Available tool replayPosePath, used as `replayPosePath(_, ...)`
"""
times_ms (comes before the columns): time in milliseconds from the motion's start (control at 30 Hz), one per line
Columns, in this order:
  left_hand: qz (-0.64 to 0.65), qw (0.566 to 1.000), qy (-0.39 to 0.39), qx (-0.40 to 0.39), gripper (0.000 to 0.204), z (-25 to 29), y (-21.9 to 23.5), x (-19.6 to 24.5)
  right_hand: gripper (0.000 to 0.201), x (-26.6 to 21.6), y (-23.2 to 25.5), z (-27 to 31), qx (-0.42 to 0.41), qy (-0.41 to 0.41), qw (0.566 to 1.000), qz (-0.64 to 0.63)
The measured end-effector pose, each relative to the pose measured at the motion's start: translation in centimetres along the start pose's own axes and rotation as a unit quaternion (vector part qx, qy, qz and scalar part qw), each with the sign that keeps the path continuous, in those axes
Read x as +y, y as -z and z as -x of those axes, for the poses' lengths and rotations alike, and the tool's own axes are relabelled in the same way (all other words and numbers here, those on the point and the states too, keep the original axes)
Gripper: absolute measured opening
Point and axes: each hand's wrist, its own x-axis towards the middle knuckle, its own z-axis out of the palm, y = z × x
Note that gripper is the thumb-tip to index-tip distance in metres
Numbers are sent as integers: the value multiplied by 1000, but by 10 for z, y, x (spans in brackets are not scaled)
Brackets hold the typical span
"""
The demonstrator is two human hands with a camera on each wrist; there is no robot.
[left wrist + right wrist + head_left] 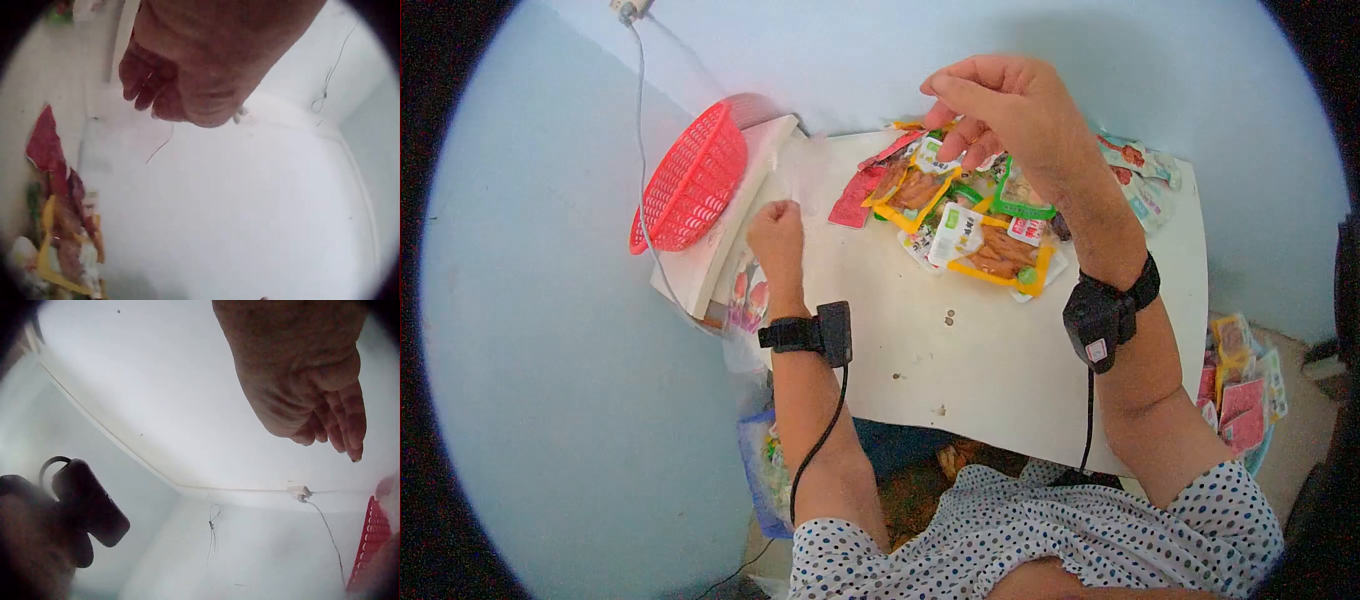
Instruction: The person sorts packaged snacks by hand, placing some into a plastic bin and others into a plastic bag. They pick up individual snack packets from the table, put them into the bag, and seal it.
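Note:
My left hand, fingers curled, is raised near the table's left side by the white board. It pinches a thin, see-through plastic film, which shows faintly beyond the fingers in the left wrist view. My right hand hangs in the air over the far edge of the table, fingers loosely bent and nothing in them. Below it lies a heap of snack packets, among them a yellow-edged packet of brown food, a green-edged packet and a red packet.
A red plastic basket leans on a white board at the left, with a cable running past it. More packets fill a container at the lower right. A blue bin stands below on the left. Walls border the table.

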Motion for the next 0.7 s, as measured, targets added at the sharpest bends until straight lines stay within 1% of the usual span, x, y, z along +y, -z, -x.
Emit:
replayPosePath(33,86,995,58,-12,20,-2,10,11,27,2,-1,-1,5,-11,1000,9)
replayPosePath(67,189,980,61,-27,22,-5,14,15,28,4,0,-2,3,-14,1000,12)
replayPosePath(100,290,954,64,-42,25,-7,17,17,29,8,0,-3,0,-17,1000,17)
replayPosePath(133,389,917,65,-56,29,-8,21,20,30,12,-1,-5,-3,-20,1000,22)
replayPosePath(167,511,851,69,-99,33,-8,22,22,32,17,-3,-7,2,-28,999,28)
replayPosePath(200,623,767,68,-140,37,-5,20,28,33,22,-4,-8,7,-35,999,34)
replayPosePath(233,721,666,67,-180,42,-1,16,34,35,27,-5,-10,13,-41,998,41)
replayPosePath(333,843,503,97,-165,51,20,-4,50,43,35,-2,-14,15,-19,994,106)
replayPosePath(433,896,358,45,-258,53,33,-27,42,53,58,-2,-21,93,39,983,154)
replayPosePath(467,898,343,21,-276,54,37,-35,39,55,65,-2,-22,107,38,983,147)
replayPosePath(533,910,320,88,-248,53,40,-41,38,58,72,-8,-21,132,34,982,131)
replayPosePath(567,913,311,121,-233,53,40,-42,37,56,75,-6,-22,77,22,987,139)
replayPosePath(633,904,341,116,-229,53,43,-43,34,51,75,-1,-24,-33,1,987,154)
replayPosePath(667,900,355,114,-226,52,44,-43,32,45,74,0,-22,-33,-22,982,182)
replayPosePath(700,899,361,105,-224,52,44,-42,29,38,65,-1,-18,-34,-45,976,211)
